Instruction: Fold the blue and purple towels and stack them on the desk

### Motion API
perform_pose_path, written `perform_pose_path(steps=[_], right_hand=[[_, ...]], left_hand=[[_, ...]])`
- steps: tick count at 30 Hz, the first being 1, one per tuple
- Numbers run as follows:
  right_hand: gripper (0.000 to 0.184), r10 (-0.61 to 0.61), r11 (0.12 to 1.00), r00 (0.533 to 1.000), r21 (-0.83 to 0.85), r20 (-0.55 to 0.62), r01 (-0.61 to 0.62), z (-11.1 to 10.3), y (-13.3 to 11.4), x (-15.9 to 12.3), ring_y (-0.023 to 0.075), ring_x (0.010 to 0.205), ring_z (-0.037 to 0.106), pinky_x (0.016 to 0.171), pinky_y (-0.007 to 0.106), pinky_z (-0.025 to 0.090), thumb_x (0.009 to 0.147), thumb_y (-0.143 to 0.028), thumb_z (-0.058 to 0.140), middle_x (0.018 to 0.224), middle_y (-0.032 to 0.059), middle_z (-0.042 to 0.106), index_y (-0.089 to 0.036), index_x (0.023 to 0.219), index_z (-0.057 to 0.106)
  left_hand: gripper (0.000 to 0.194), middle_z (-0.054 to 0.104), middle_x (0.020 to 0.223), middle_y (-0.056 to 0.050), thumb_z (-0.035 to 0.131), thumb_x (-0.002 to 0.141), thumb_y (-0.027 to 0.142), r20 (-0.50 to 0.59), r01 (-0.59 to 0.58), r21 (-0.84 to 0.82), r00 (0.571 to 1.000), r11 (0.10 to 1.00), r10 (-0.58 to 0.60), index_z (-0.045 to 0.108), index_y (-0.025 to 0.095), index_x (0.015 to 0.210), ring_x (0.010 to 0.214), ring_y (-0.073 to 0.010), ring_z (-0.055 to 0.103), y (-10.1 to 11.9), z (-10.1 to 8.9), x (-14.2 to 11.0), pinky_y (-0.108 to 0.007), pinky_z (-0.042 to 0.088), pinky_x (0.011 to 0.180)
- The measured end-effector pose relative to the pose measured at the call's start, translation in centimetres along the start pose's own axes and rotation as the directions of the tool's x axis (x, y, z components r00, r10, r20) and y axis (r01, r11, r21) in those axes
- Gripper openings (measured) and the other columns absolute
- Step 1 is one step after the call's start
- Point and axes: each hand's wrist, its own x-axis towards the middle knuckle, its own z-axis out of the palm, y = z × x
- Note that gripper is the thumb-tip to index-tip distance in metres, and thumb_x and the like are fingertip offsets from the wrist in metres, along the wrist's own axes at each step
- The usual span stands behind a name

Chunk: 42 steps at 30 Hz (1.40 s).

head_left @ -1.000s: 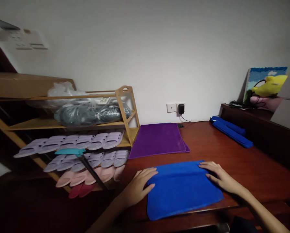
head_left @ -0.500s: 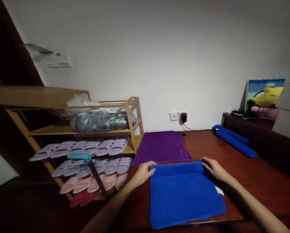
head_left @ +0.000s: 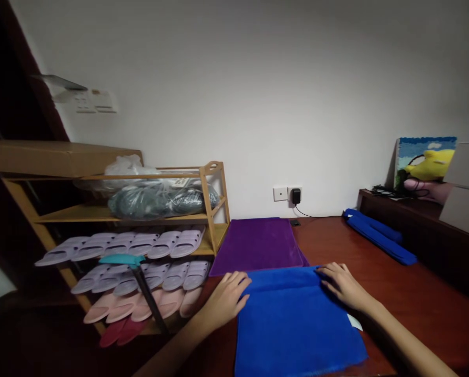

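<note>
A blue cloth (head_left: 293,324) lies spread at the near edge of the brown table, its far edge folded over in a flat strip. My left hand (head_left: 227,297) rests at the strip's left end, with fingers stretched over the corner and the thumb apart from them. At the right end, my right hand (head_left: 345,285) lies with its fingers flat on the cloth and the thumb lower down. A white tag (head_left: 354,322) sticks out of the cloth's right side. Just beyond lies a stack of purple cloths (head_left: 260,246).
More folded blue cloths (head_left: 379,238) lie at the right, beside a dark raised ledge (head_left: 423,214). A black plug (head_left: 296,196) with a cable sits in the wall. To the left stands a wooden rack (head_left: 213,209) holding several slippers (head_left: 187,242) and bagged items.
Both hands have shifted from pinching the ends of the folded strip to lying flatter on it. The strip looks more pressed down. The view has tilted slightly upward.
</note>
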Motion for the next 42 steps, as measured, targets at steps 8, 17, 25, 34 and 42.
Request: perform_pose_path(steps=[8,17,25,34,42], right_hand=[[0.035,0.037,0.999,0.999,0.029,0.02,-0.038,0.2,0.7,0.7,0.0205,0.092,0.056,0.087,0.038,0.037,0.09,-0.026,0.034,0.1,0.008,0.065,-0.022,0.113,0.06],[0.033,0.142,0.984,0.988,-0.098,-0.053,-0.147,1.0,2.3,6.0,0.0213,0.097,0.056,0.084,0.033,0.038,0.089,-0.023,0.034,0.104,0.0101,0.065,-0.016,0.108,0.06],[0.041,0.091,0.989,0.988,-0.102,-0.122,-0.104,0.6,-0.9,3.3,0.0267,0.124,0.038,0.099,0.05,0.029,0.091,-0.031,0.036,0.139,0.0121,0.042,-0.025,0.131,0.045],[0.047,0.047,0.984,0.974,0.158,0.223,-0.083,0.0,-4.5,-10.2,0.0318,0.128,0.039,0.107,0.058,0.025,0.084,-0.047,0.052,0.138,0.0032,0.045,-0.043,0.131,0.045],[0.068,-0.042,0.99,0.987,-0.126,0.154,0.061,1.1,-5.5,-12.4,0.0336,0.124,0.044,0.099,0.054,0.041,0.081,-0.053,0.054,0.14,0.0007,0.042,-0.042,0.142,0.025]], left_hand=[[0.022,0.061,0.099,-0.003,0.044,0.086,0.015,0.038,0.031,-0.069,0.999,0.997,-0.029,0.059,0.022,0.1,0.093,-0.0196,0.055,-1.7,1.5,1.1,-0.035,0.04,0.086],[0.026,0.063,0.098,-0.007,0.039,0.089,0.015,-0.019,0.236,0.026,0.972,0.972,-0.235,0.059,0.018,0.106,0.096,-0.021,0.056,-3.5,1.5,6.1,-0.034,0.04,0.083],[0.023,0.057,0.114,-0.006,0.043,0.091,0.022,-0.034,0.024,-0.005,0.999,1.0,-0.024,0.057,0.022,0.109,0.106,-0.0224,0.051,0.9,0.1,2.0,-0.037,0.038,0.09],[0.047,0.064,0.104,-0.008,0.053,0.082,0.056,0.098,-0.277,-0.008,0.956,0.961,0.276,0.055,0.023,0.116,0.088,-0.0234,0.058,5.4,0.5,-7.3,-0.034,0.045,0.079],[0.048,0.063,0.116,-0.005,0.06,0.082,0.043,0.076,-0.274,0.001,0.959,0.962,0.273,0.048,0.028,0.126,0.1,-0.0251,0.057,4.8,0.7,-8.8,-0.036,0.044,0.086]])
